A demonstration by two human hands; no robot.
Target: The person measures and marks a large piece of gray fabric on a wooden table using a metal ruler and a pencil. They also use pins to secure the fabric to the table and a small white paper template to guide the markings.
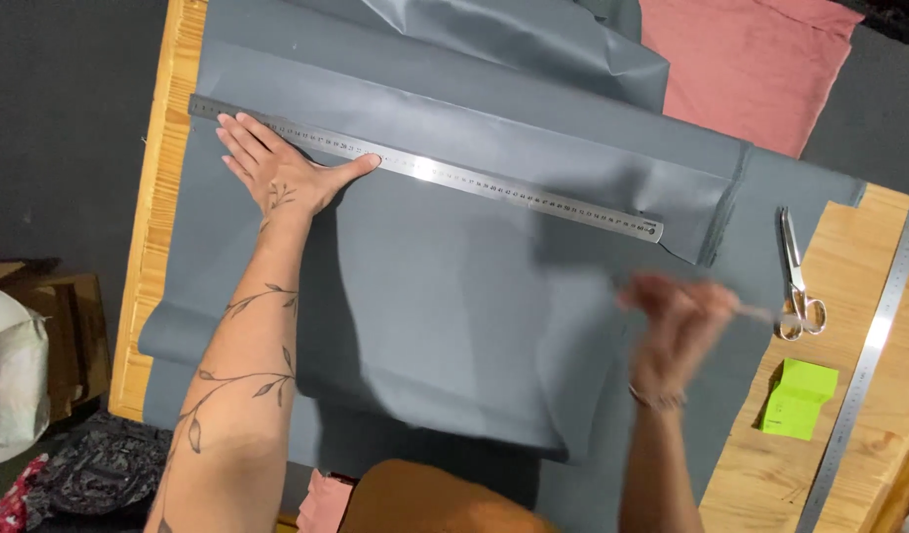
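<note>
Grey fabric point(445, 286) lies spread over a wooden desk point(770, 464), with a long steel ruler point(425, 170) already laid slantwise across it beside a folded edge. No drawn line or cut shows on the cloth, so the marking seems only set up, not made.

The left hand point(277, 168) lies flat and open, palm down, pinning the ruler's near end. The ruler runs away from that hand toward the right.

The right hand point(677, 321) is blurred, closed around a thin pale stick, perhaps chalk or a pencil, held just below the ruler's far end. Scissors point(798, 286) lie just beyond that hand; a green paper pad point(798, 398) and a second ruler point(874, 345) lie farther right.
</note>
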